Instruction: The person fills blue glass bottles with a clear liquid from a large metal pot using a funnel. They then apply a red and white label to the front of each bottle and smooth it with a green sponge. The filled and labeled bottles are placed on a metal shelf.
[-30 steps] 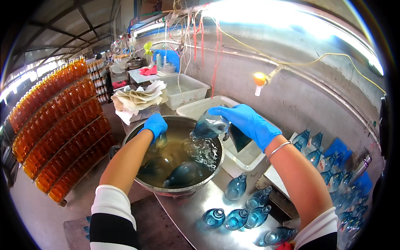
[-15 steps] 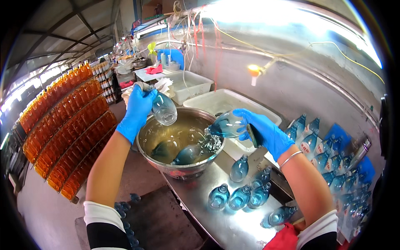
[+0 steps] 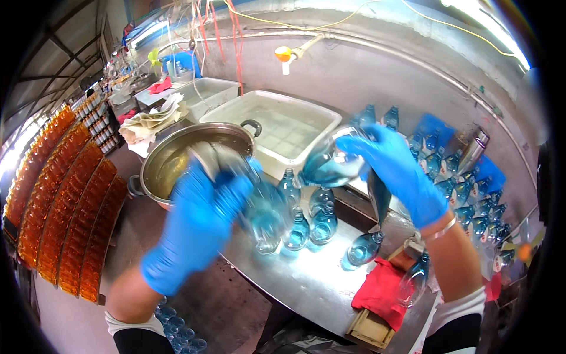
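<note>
Blue-gloved left hand [image 3: 197,227], right hand [image 3: 398,168], 2 bottles [image 3: 330,165]

We see no signs or screens, and no labels that we can make out. Our right hand [image 3: 401,171] grips a clear bottle [image 3: 333,162], tipped on its side and bluish inside. Our left hand [image 3: 200,224] grips a blurred bottle [image 3: 265,218] of the same kind. Between the two grips, a little lower, small blue-tinted bottles [image 3: 306,218] stand upright in a cluster. Behind and right of the right grip sit more blue bottles [image 3: 471,200] and blue packs [image 3: 436,127]. Far left of the left grip, orange bottles [image 3: 65,200] are packed in tight rows.
</note>
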`<state>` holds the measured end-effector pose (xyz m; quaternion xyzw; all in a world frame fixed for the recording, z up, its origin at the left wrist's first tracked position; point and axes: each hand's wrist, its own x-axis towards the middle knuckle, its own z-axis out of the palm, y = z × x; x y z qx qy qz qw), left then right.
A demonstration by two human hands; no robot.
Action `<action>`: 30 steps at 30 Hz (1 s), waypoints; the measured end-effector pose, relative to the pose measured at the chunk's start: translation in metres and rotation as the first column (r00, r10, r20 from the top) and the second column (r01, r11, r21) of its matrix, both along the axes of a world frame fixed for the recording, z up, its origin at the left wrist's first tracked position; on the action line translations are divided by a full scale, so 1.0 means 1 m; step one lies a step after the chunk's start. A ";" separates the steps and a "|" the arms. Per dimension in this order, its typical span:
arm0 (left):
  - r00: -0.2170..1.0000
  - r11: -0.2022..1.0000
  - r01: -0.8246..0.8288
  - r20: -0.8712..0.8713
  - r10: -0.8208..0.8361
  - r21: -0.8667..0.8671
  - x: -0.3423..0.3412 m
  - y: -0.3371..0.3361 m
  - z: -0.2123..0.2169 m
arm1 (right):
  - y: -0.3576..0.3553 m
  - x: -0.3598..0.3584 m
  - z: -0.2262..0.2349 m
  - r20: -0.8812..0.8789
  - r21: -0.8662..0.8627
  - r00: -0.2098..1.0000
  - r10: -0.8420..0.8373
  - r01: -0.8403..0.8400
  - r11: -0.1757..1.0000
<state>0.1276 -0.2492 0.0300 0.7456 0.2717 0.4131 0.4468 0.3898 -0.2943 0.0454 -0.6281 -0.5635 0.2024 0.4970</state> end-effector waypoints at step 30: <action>0.932 0.996 0.038 -0.362 -0.005 0.083 0.037 -0.077 -0.120 | -0.171 -0.014 -0.184 -0.099 -0.362 0.968 -0.232 0.182 0.914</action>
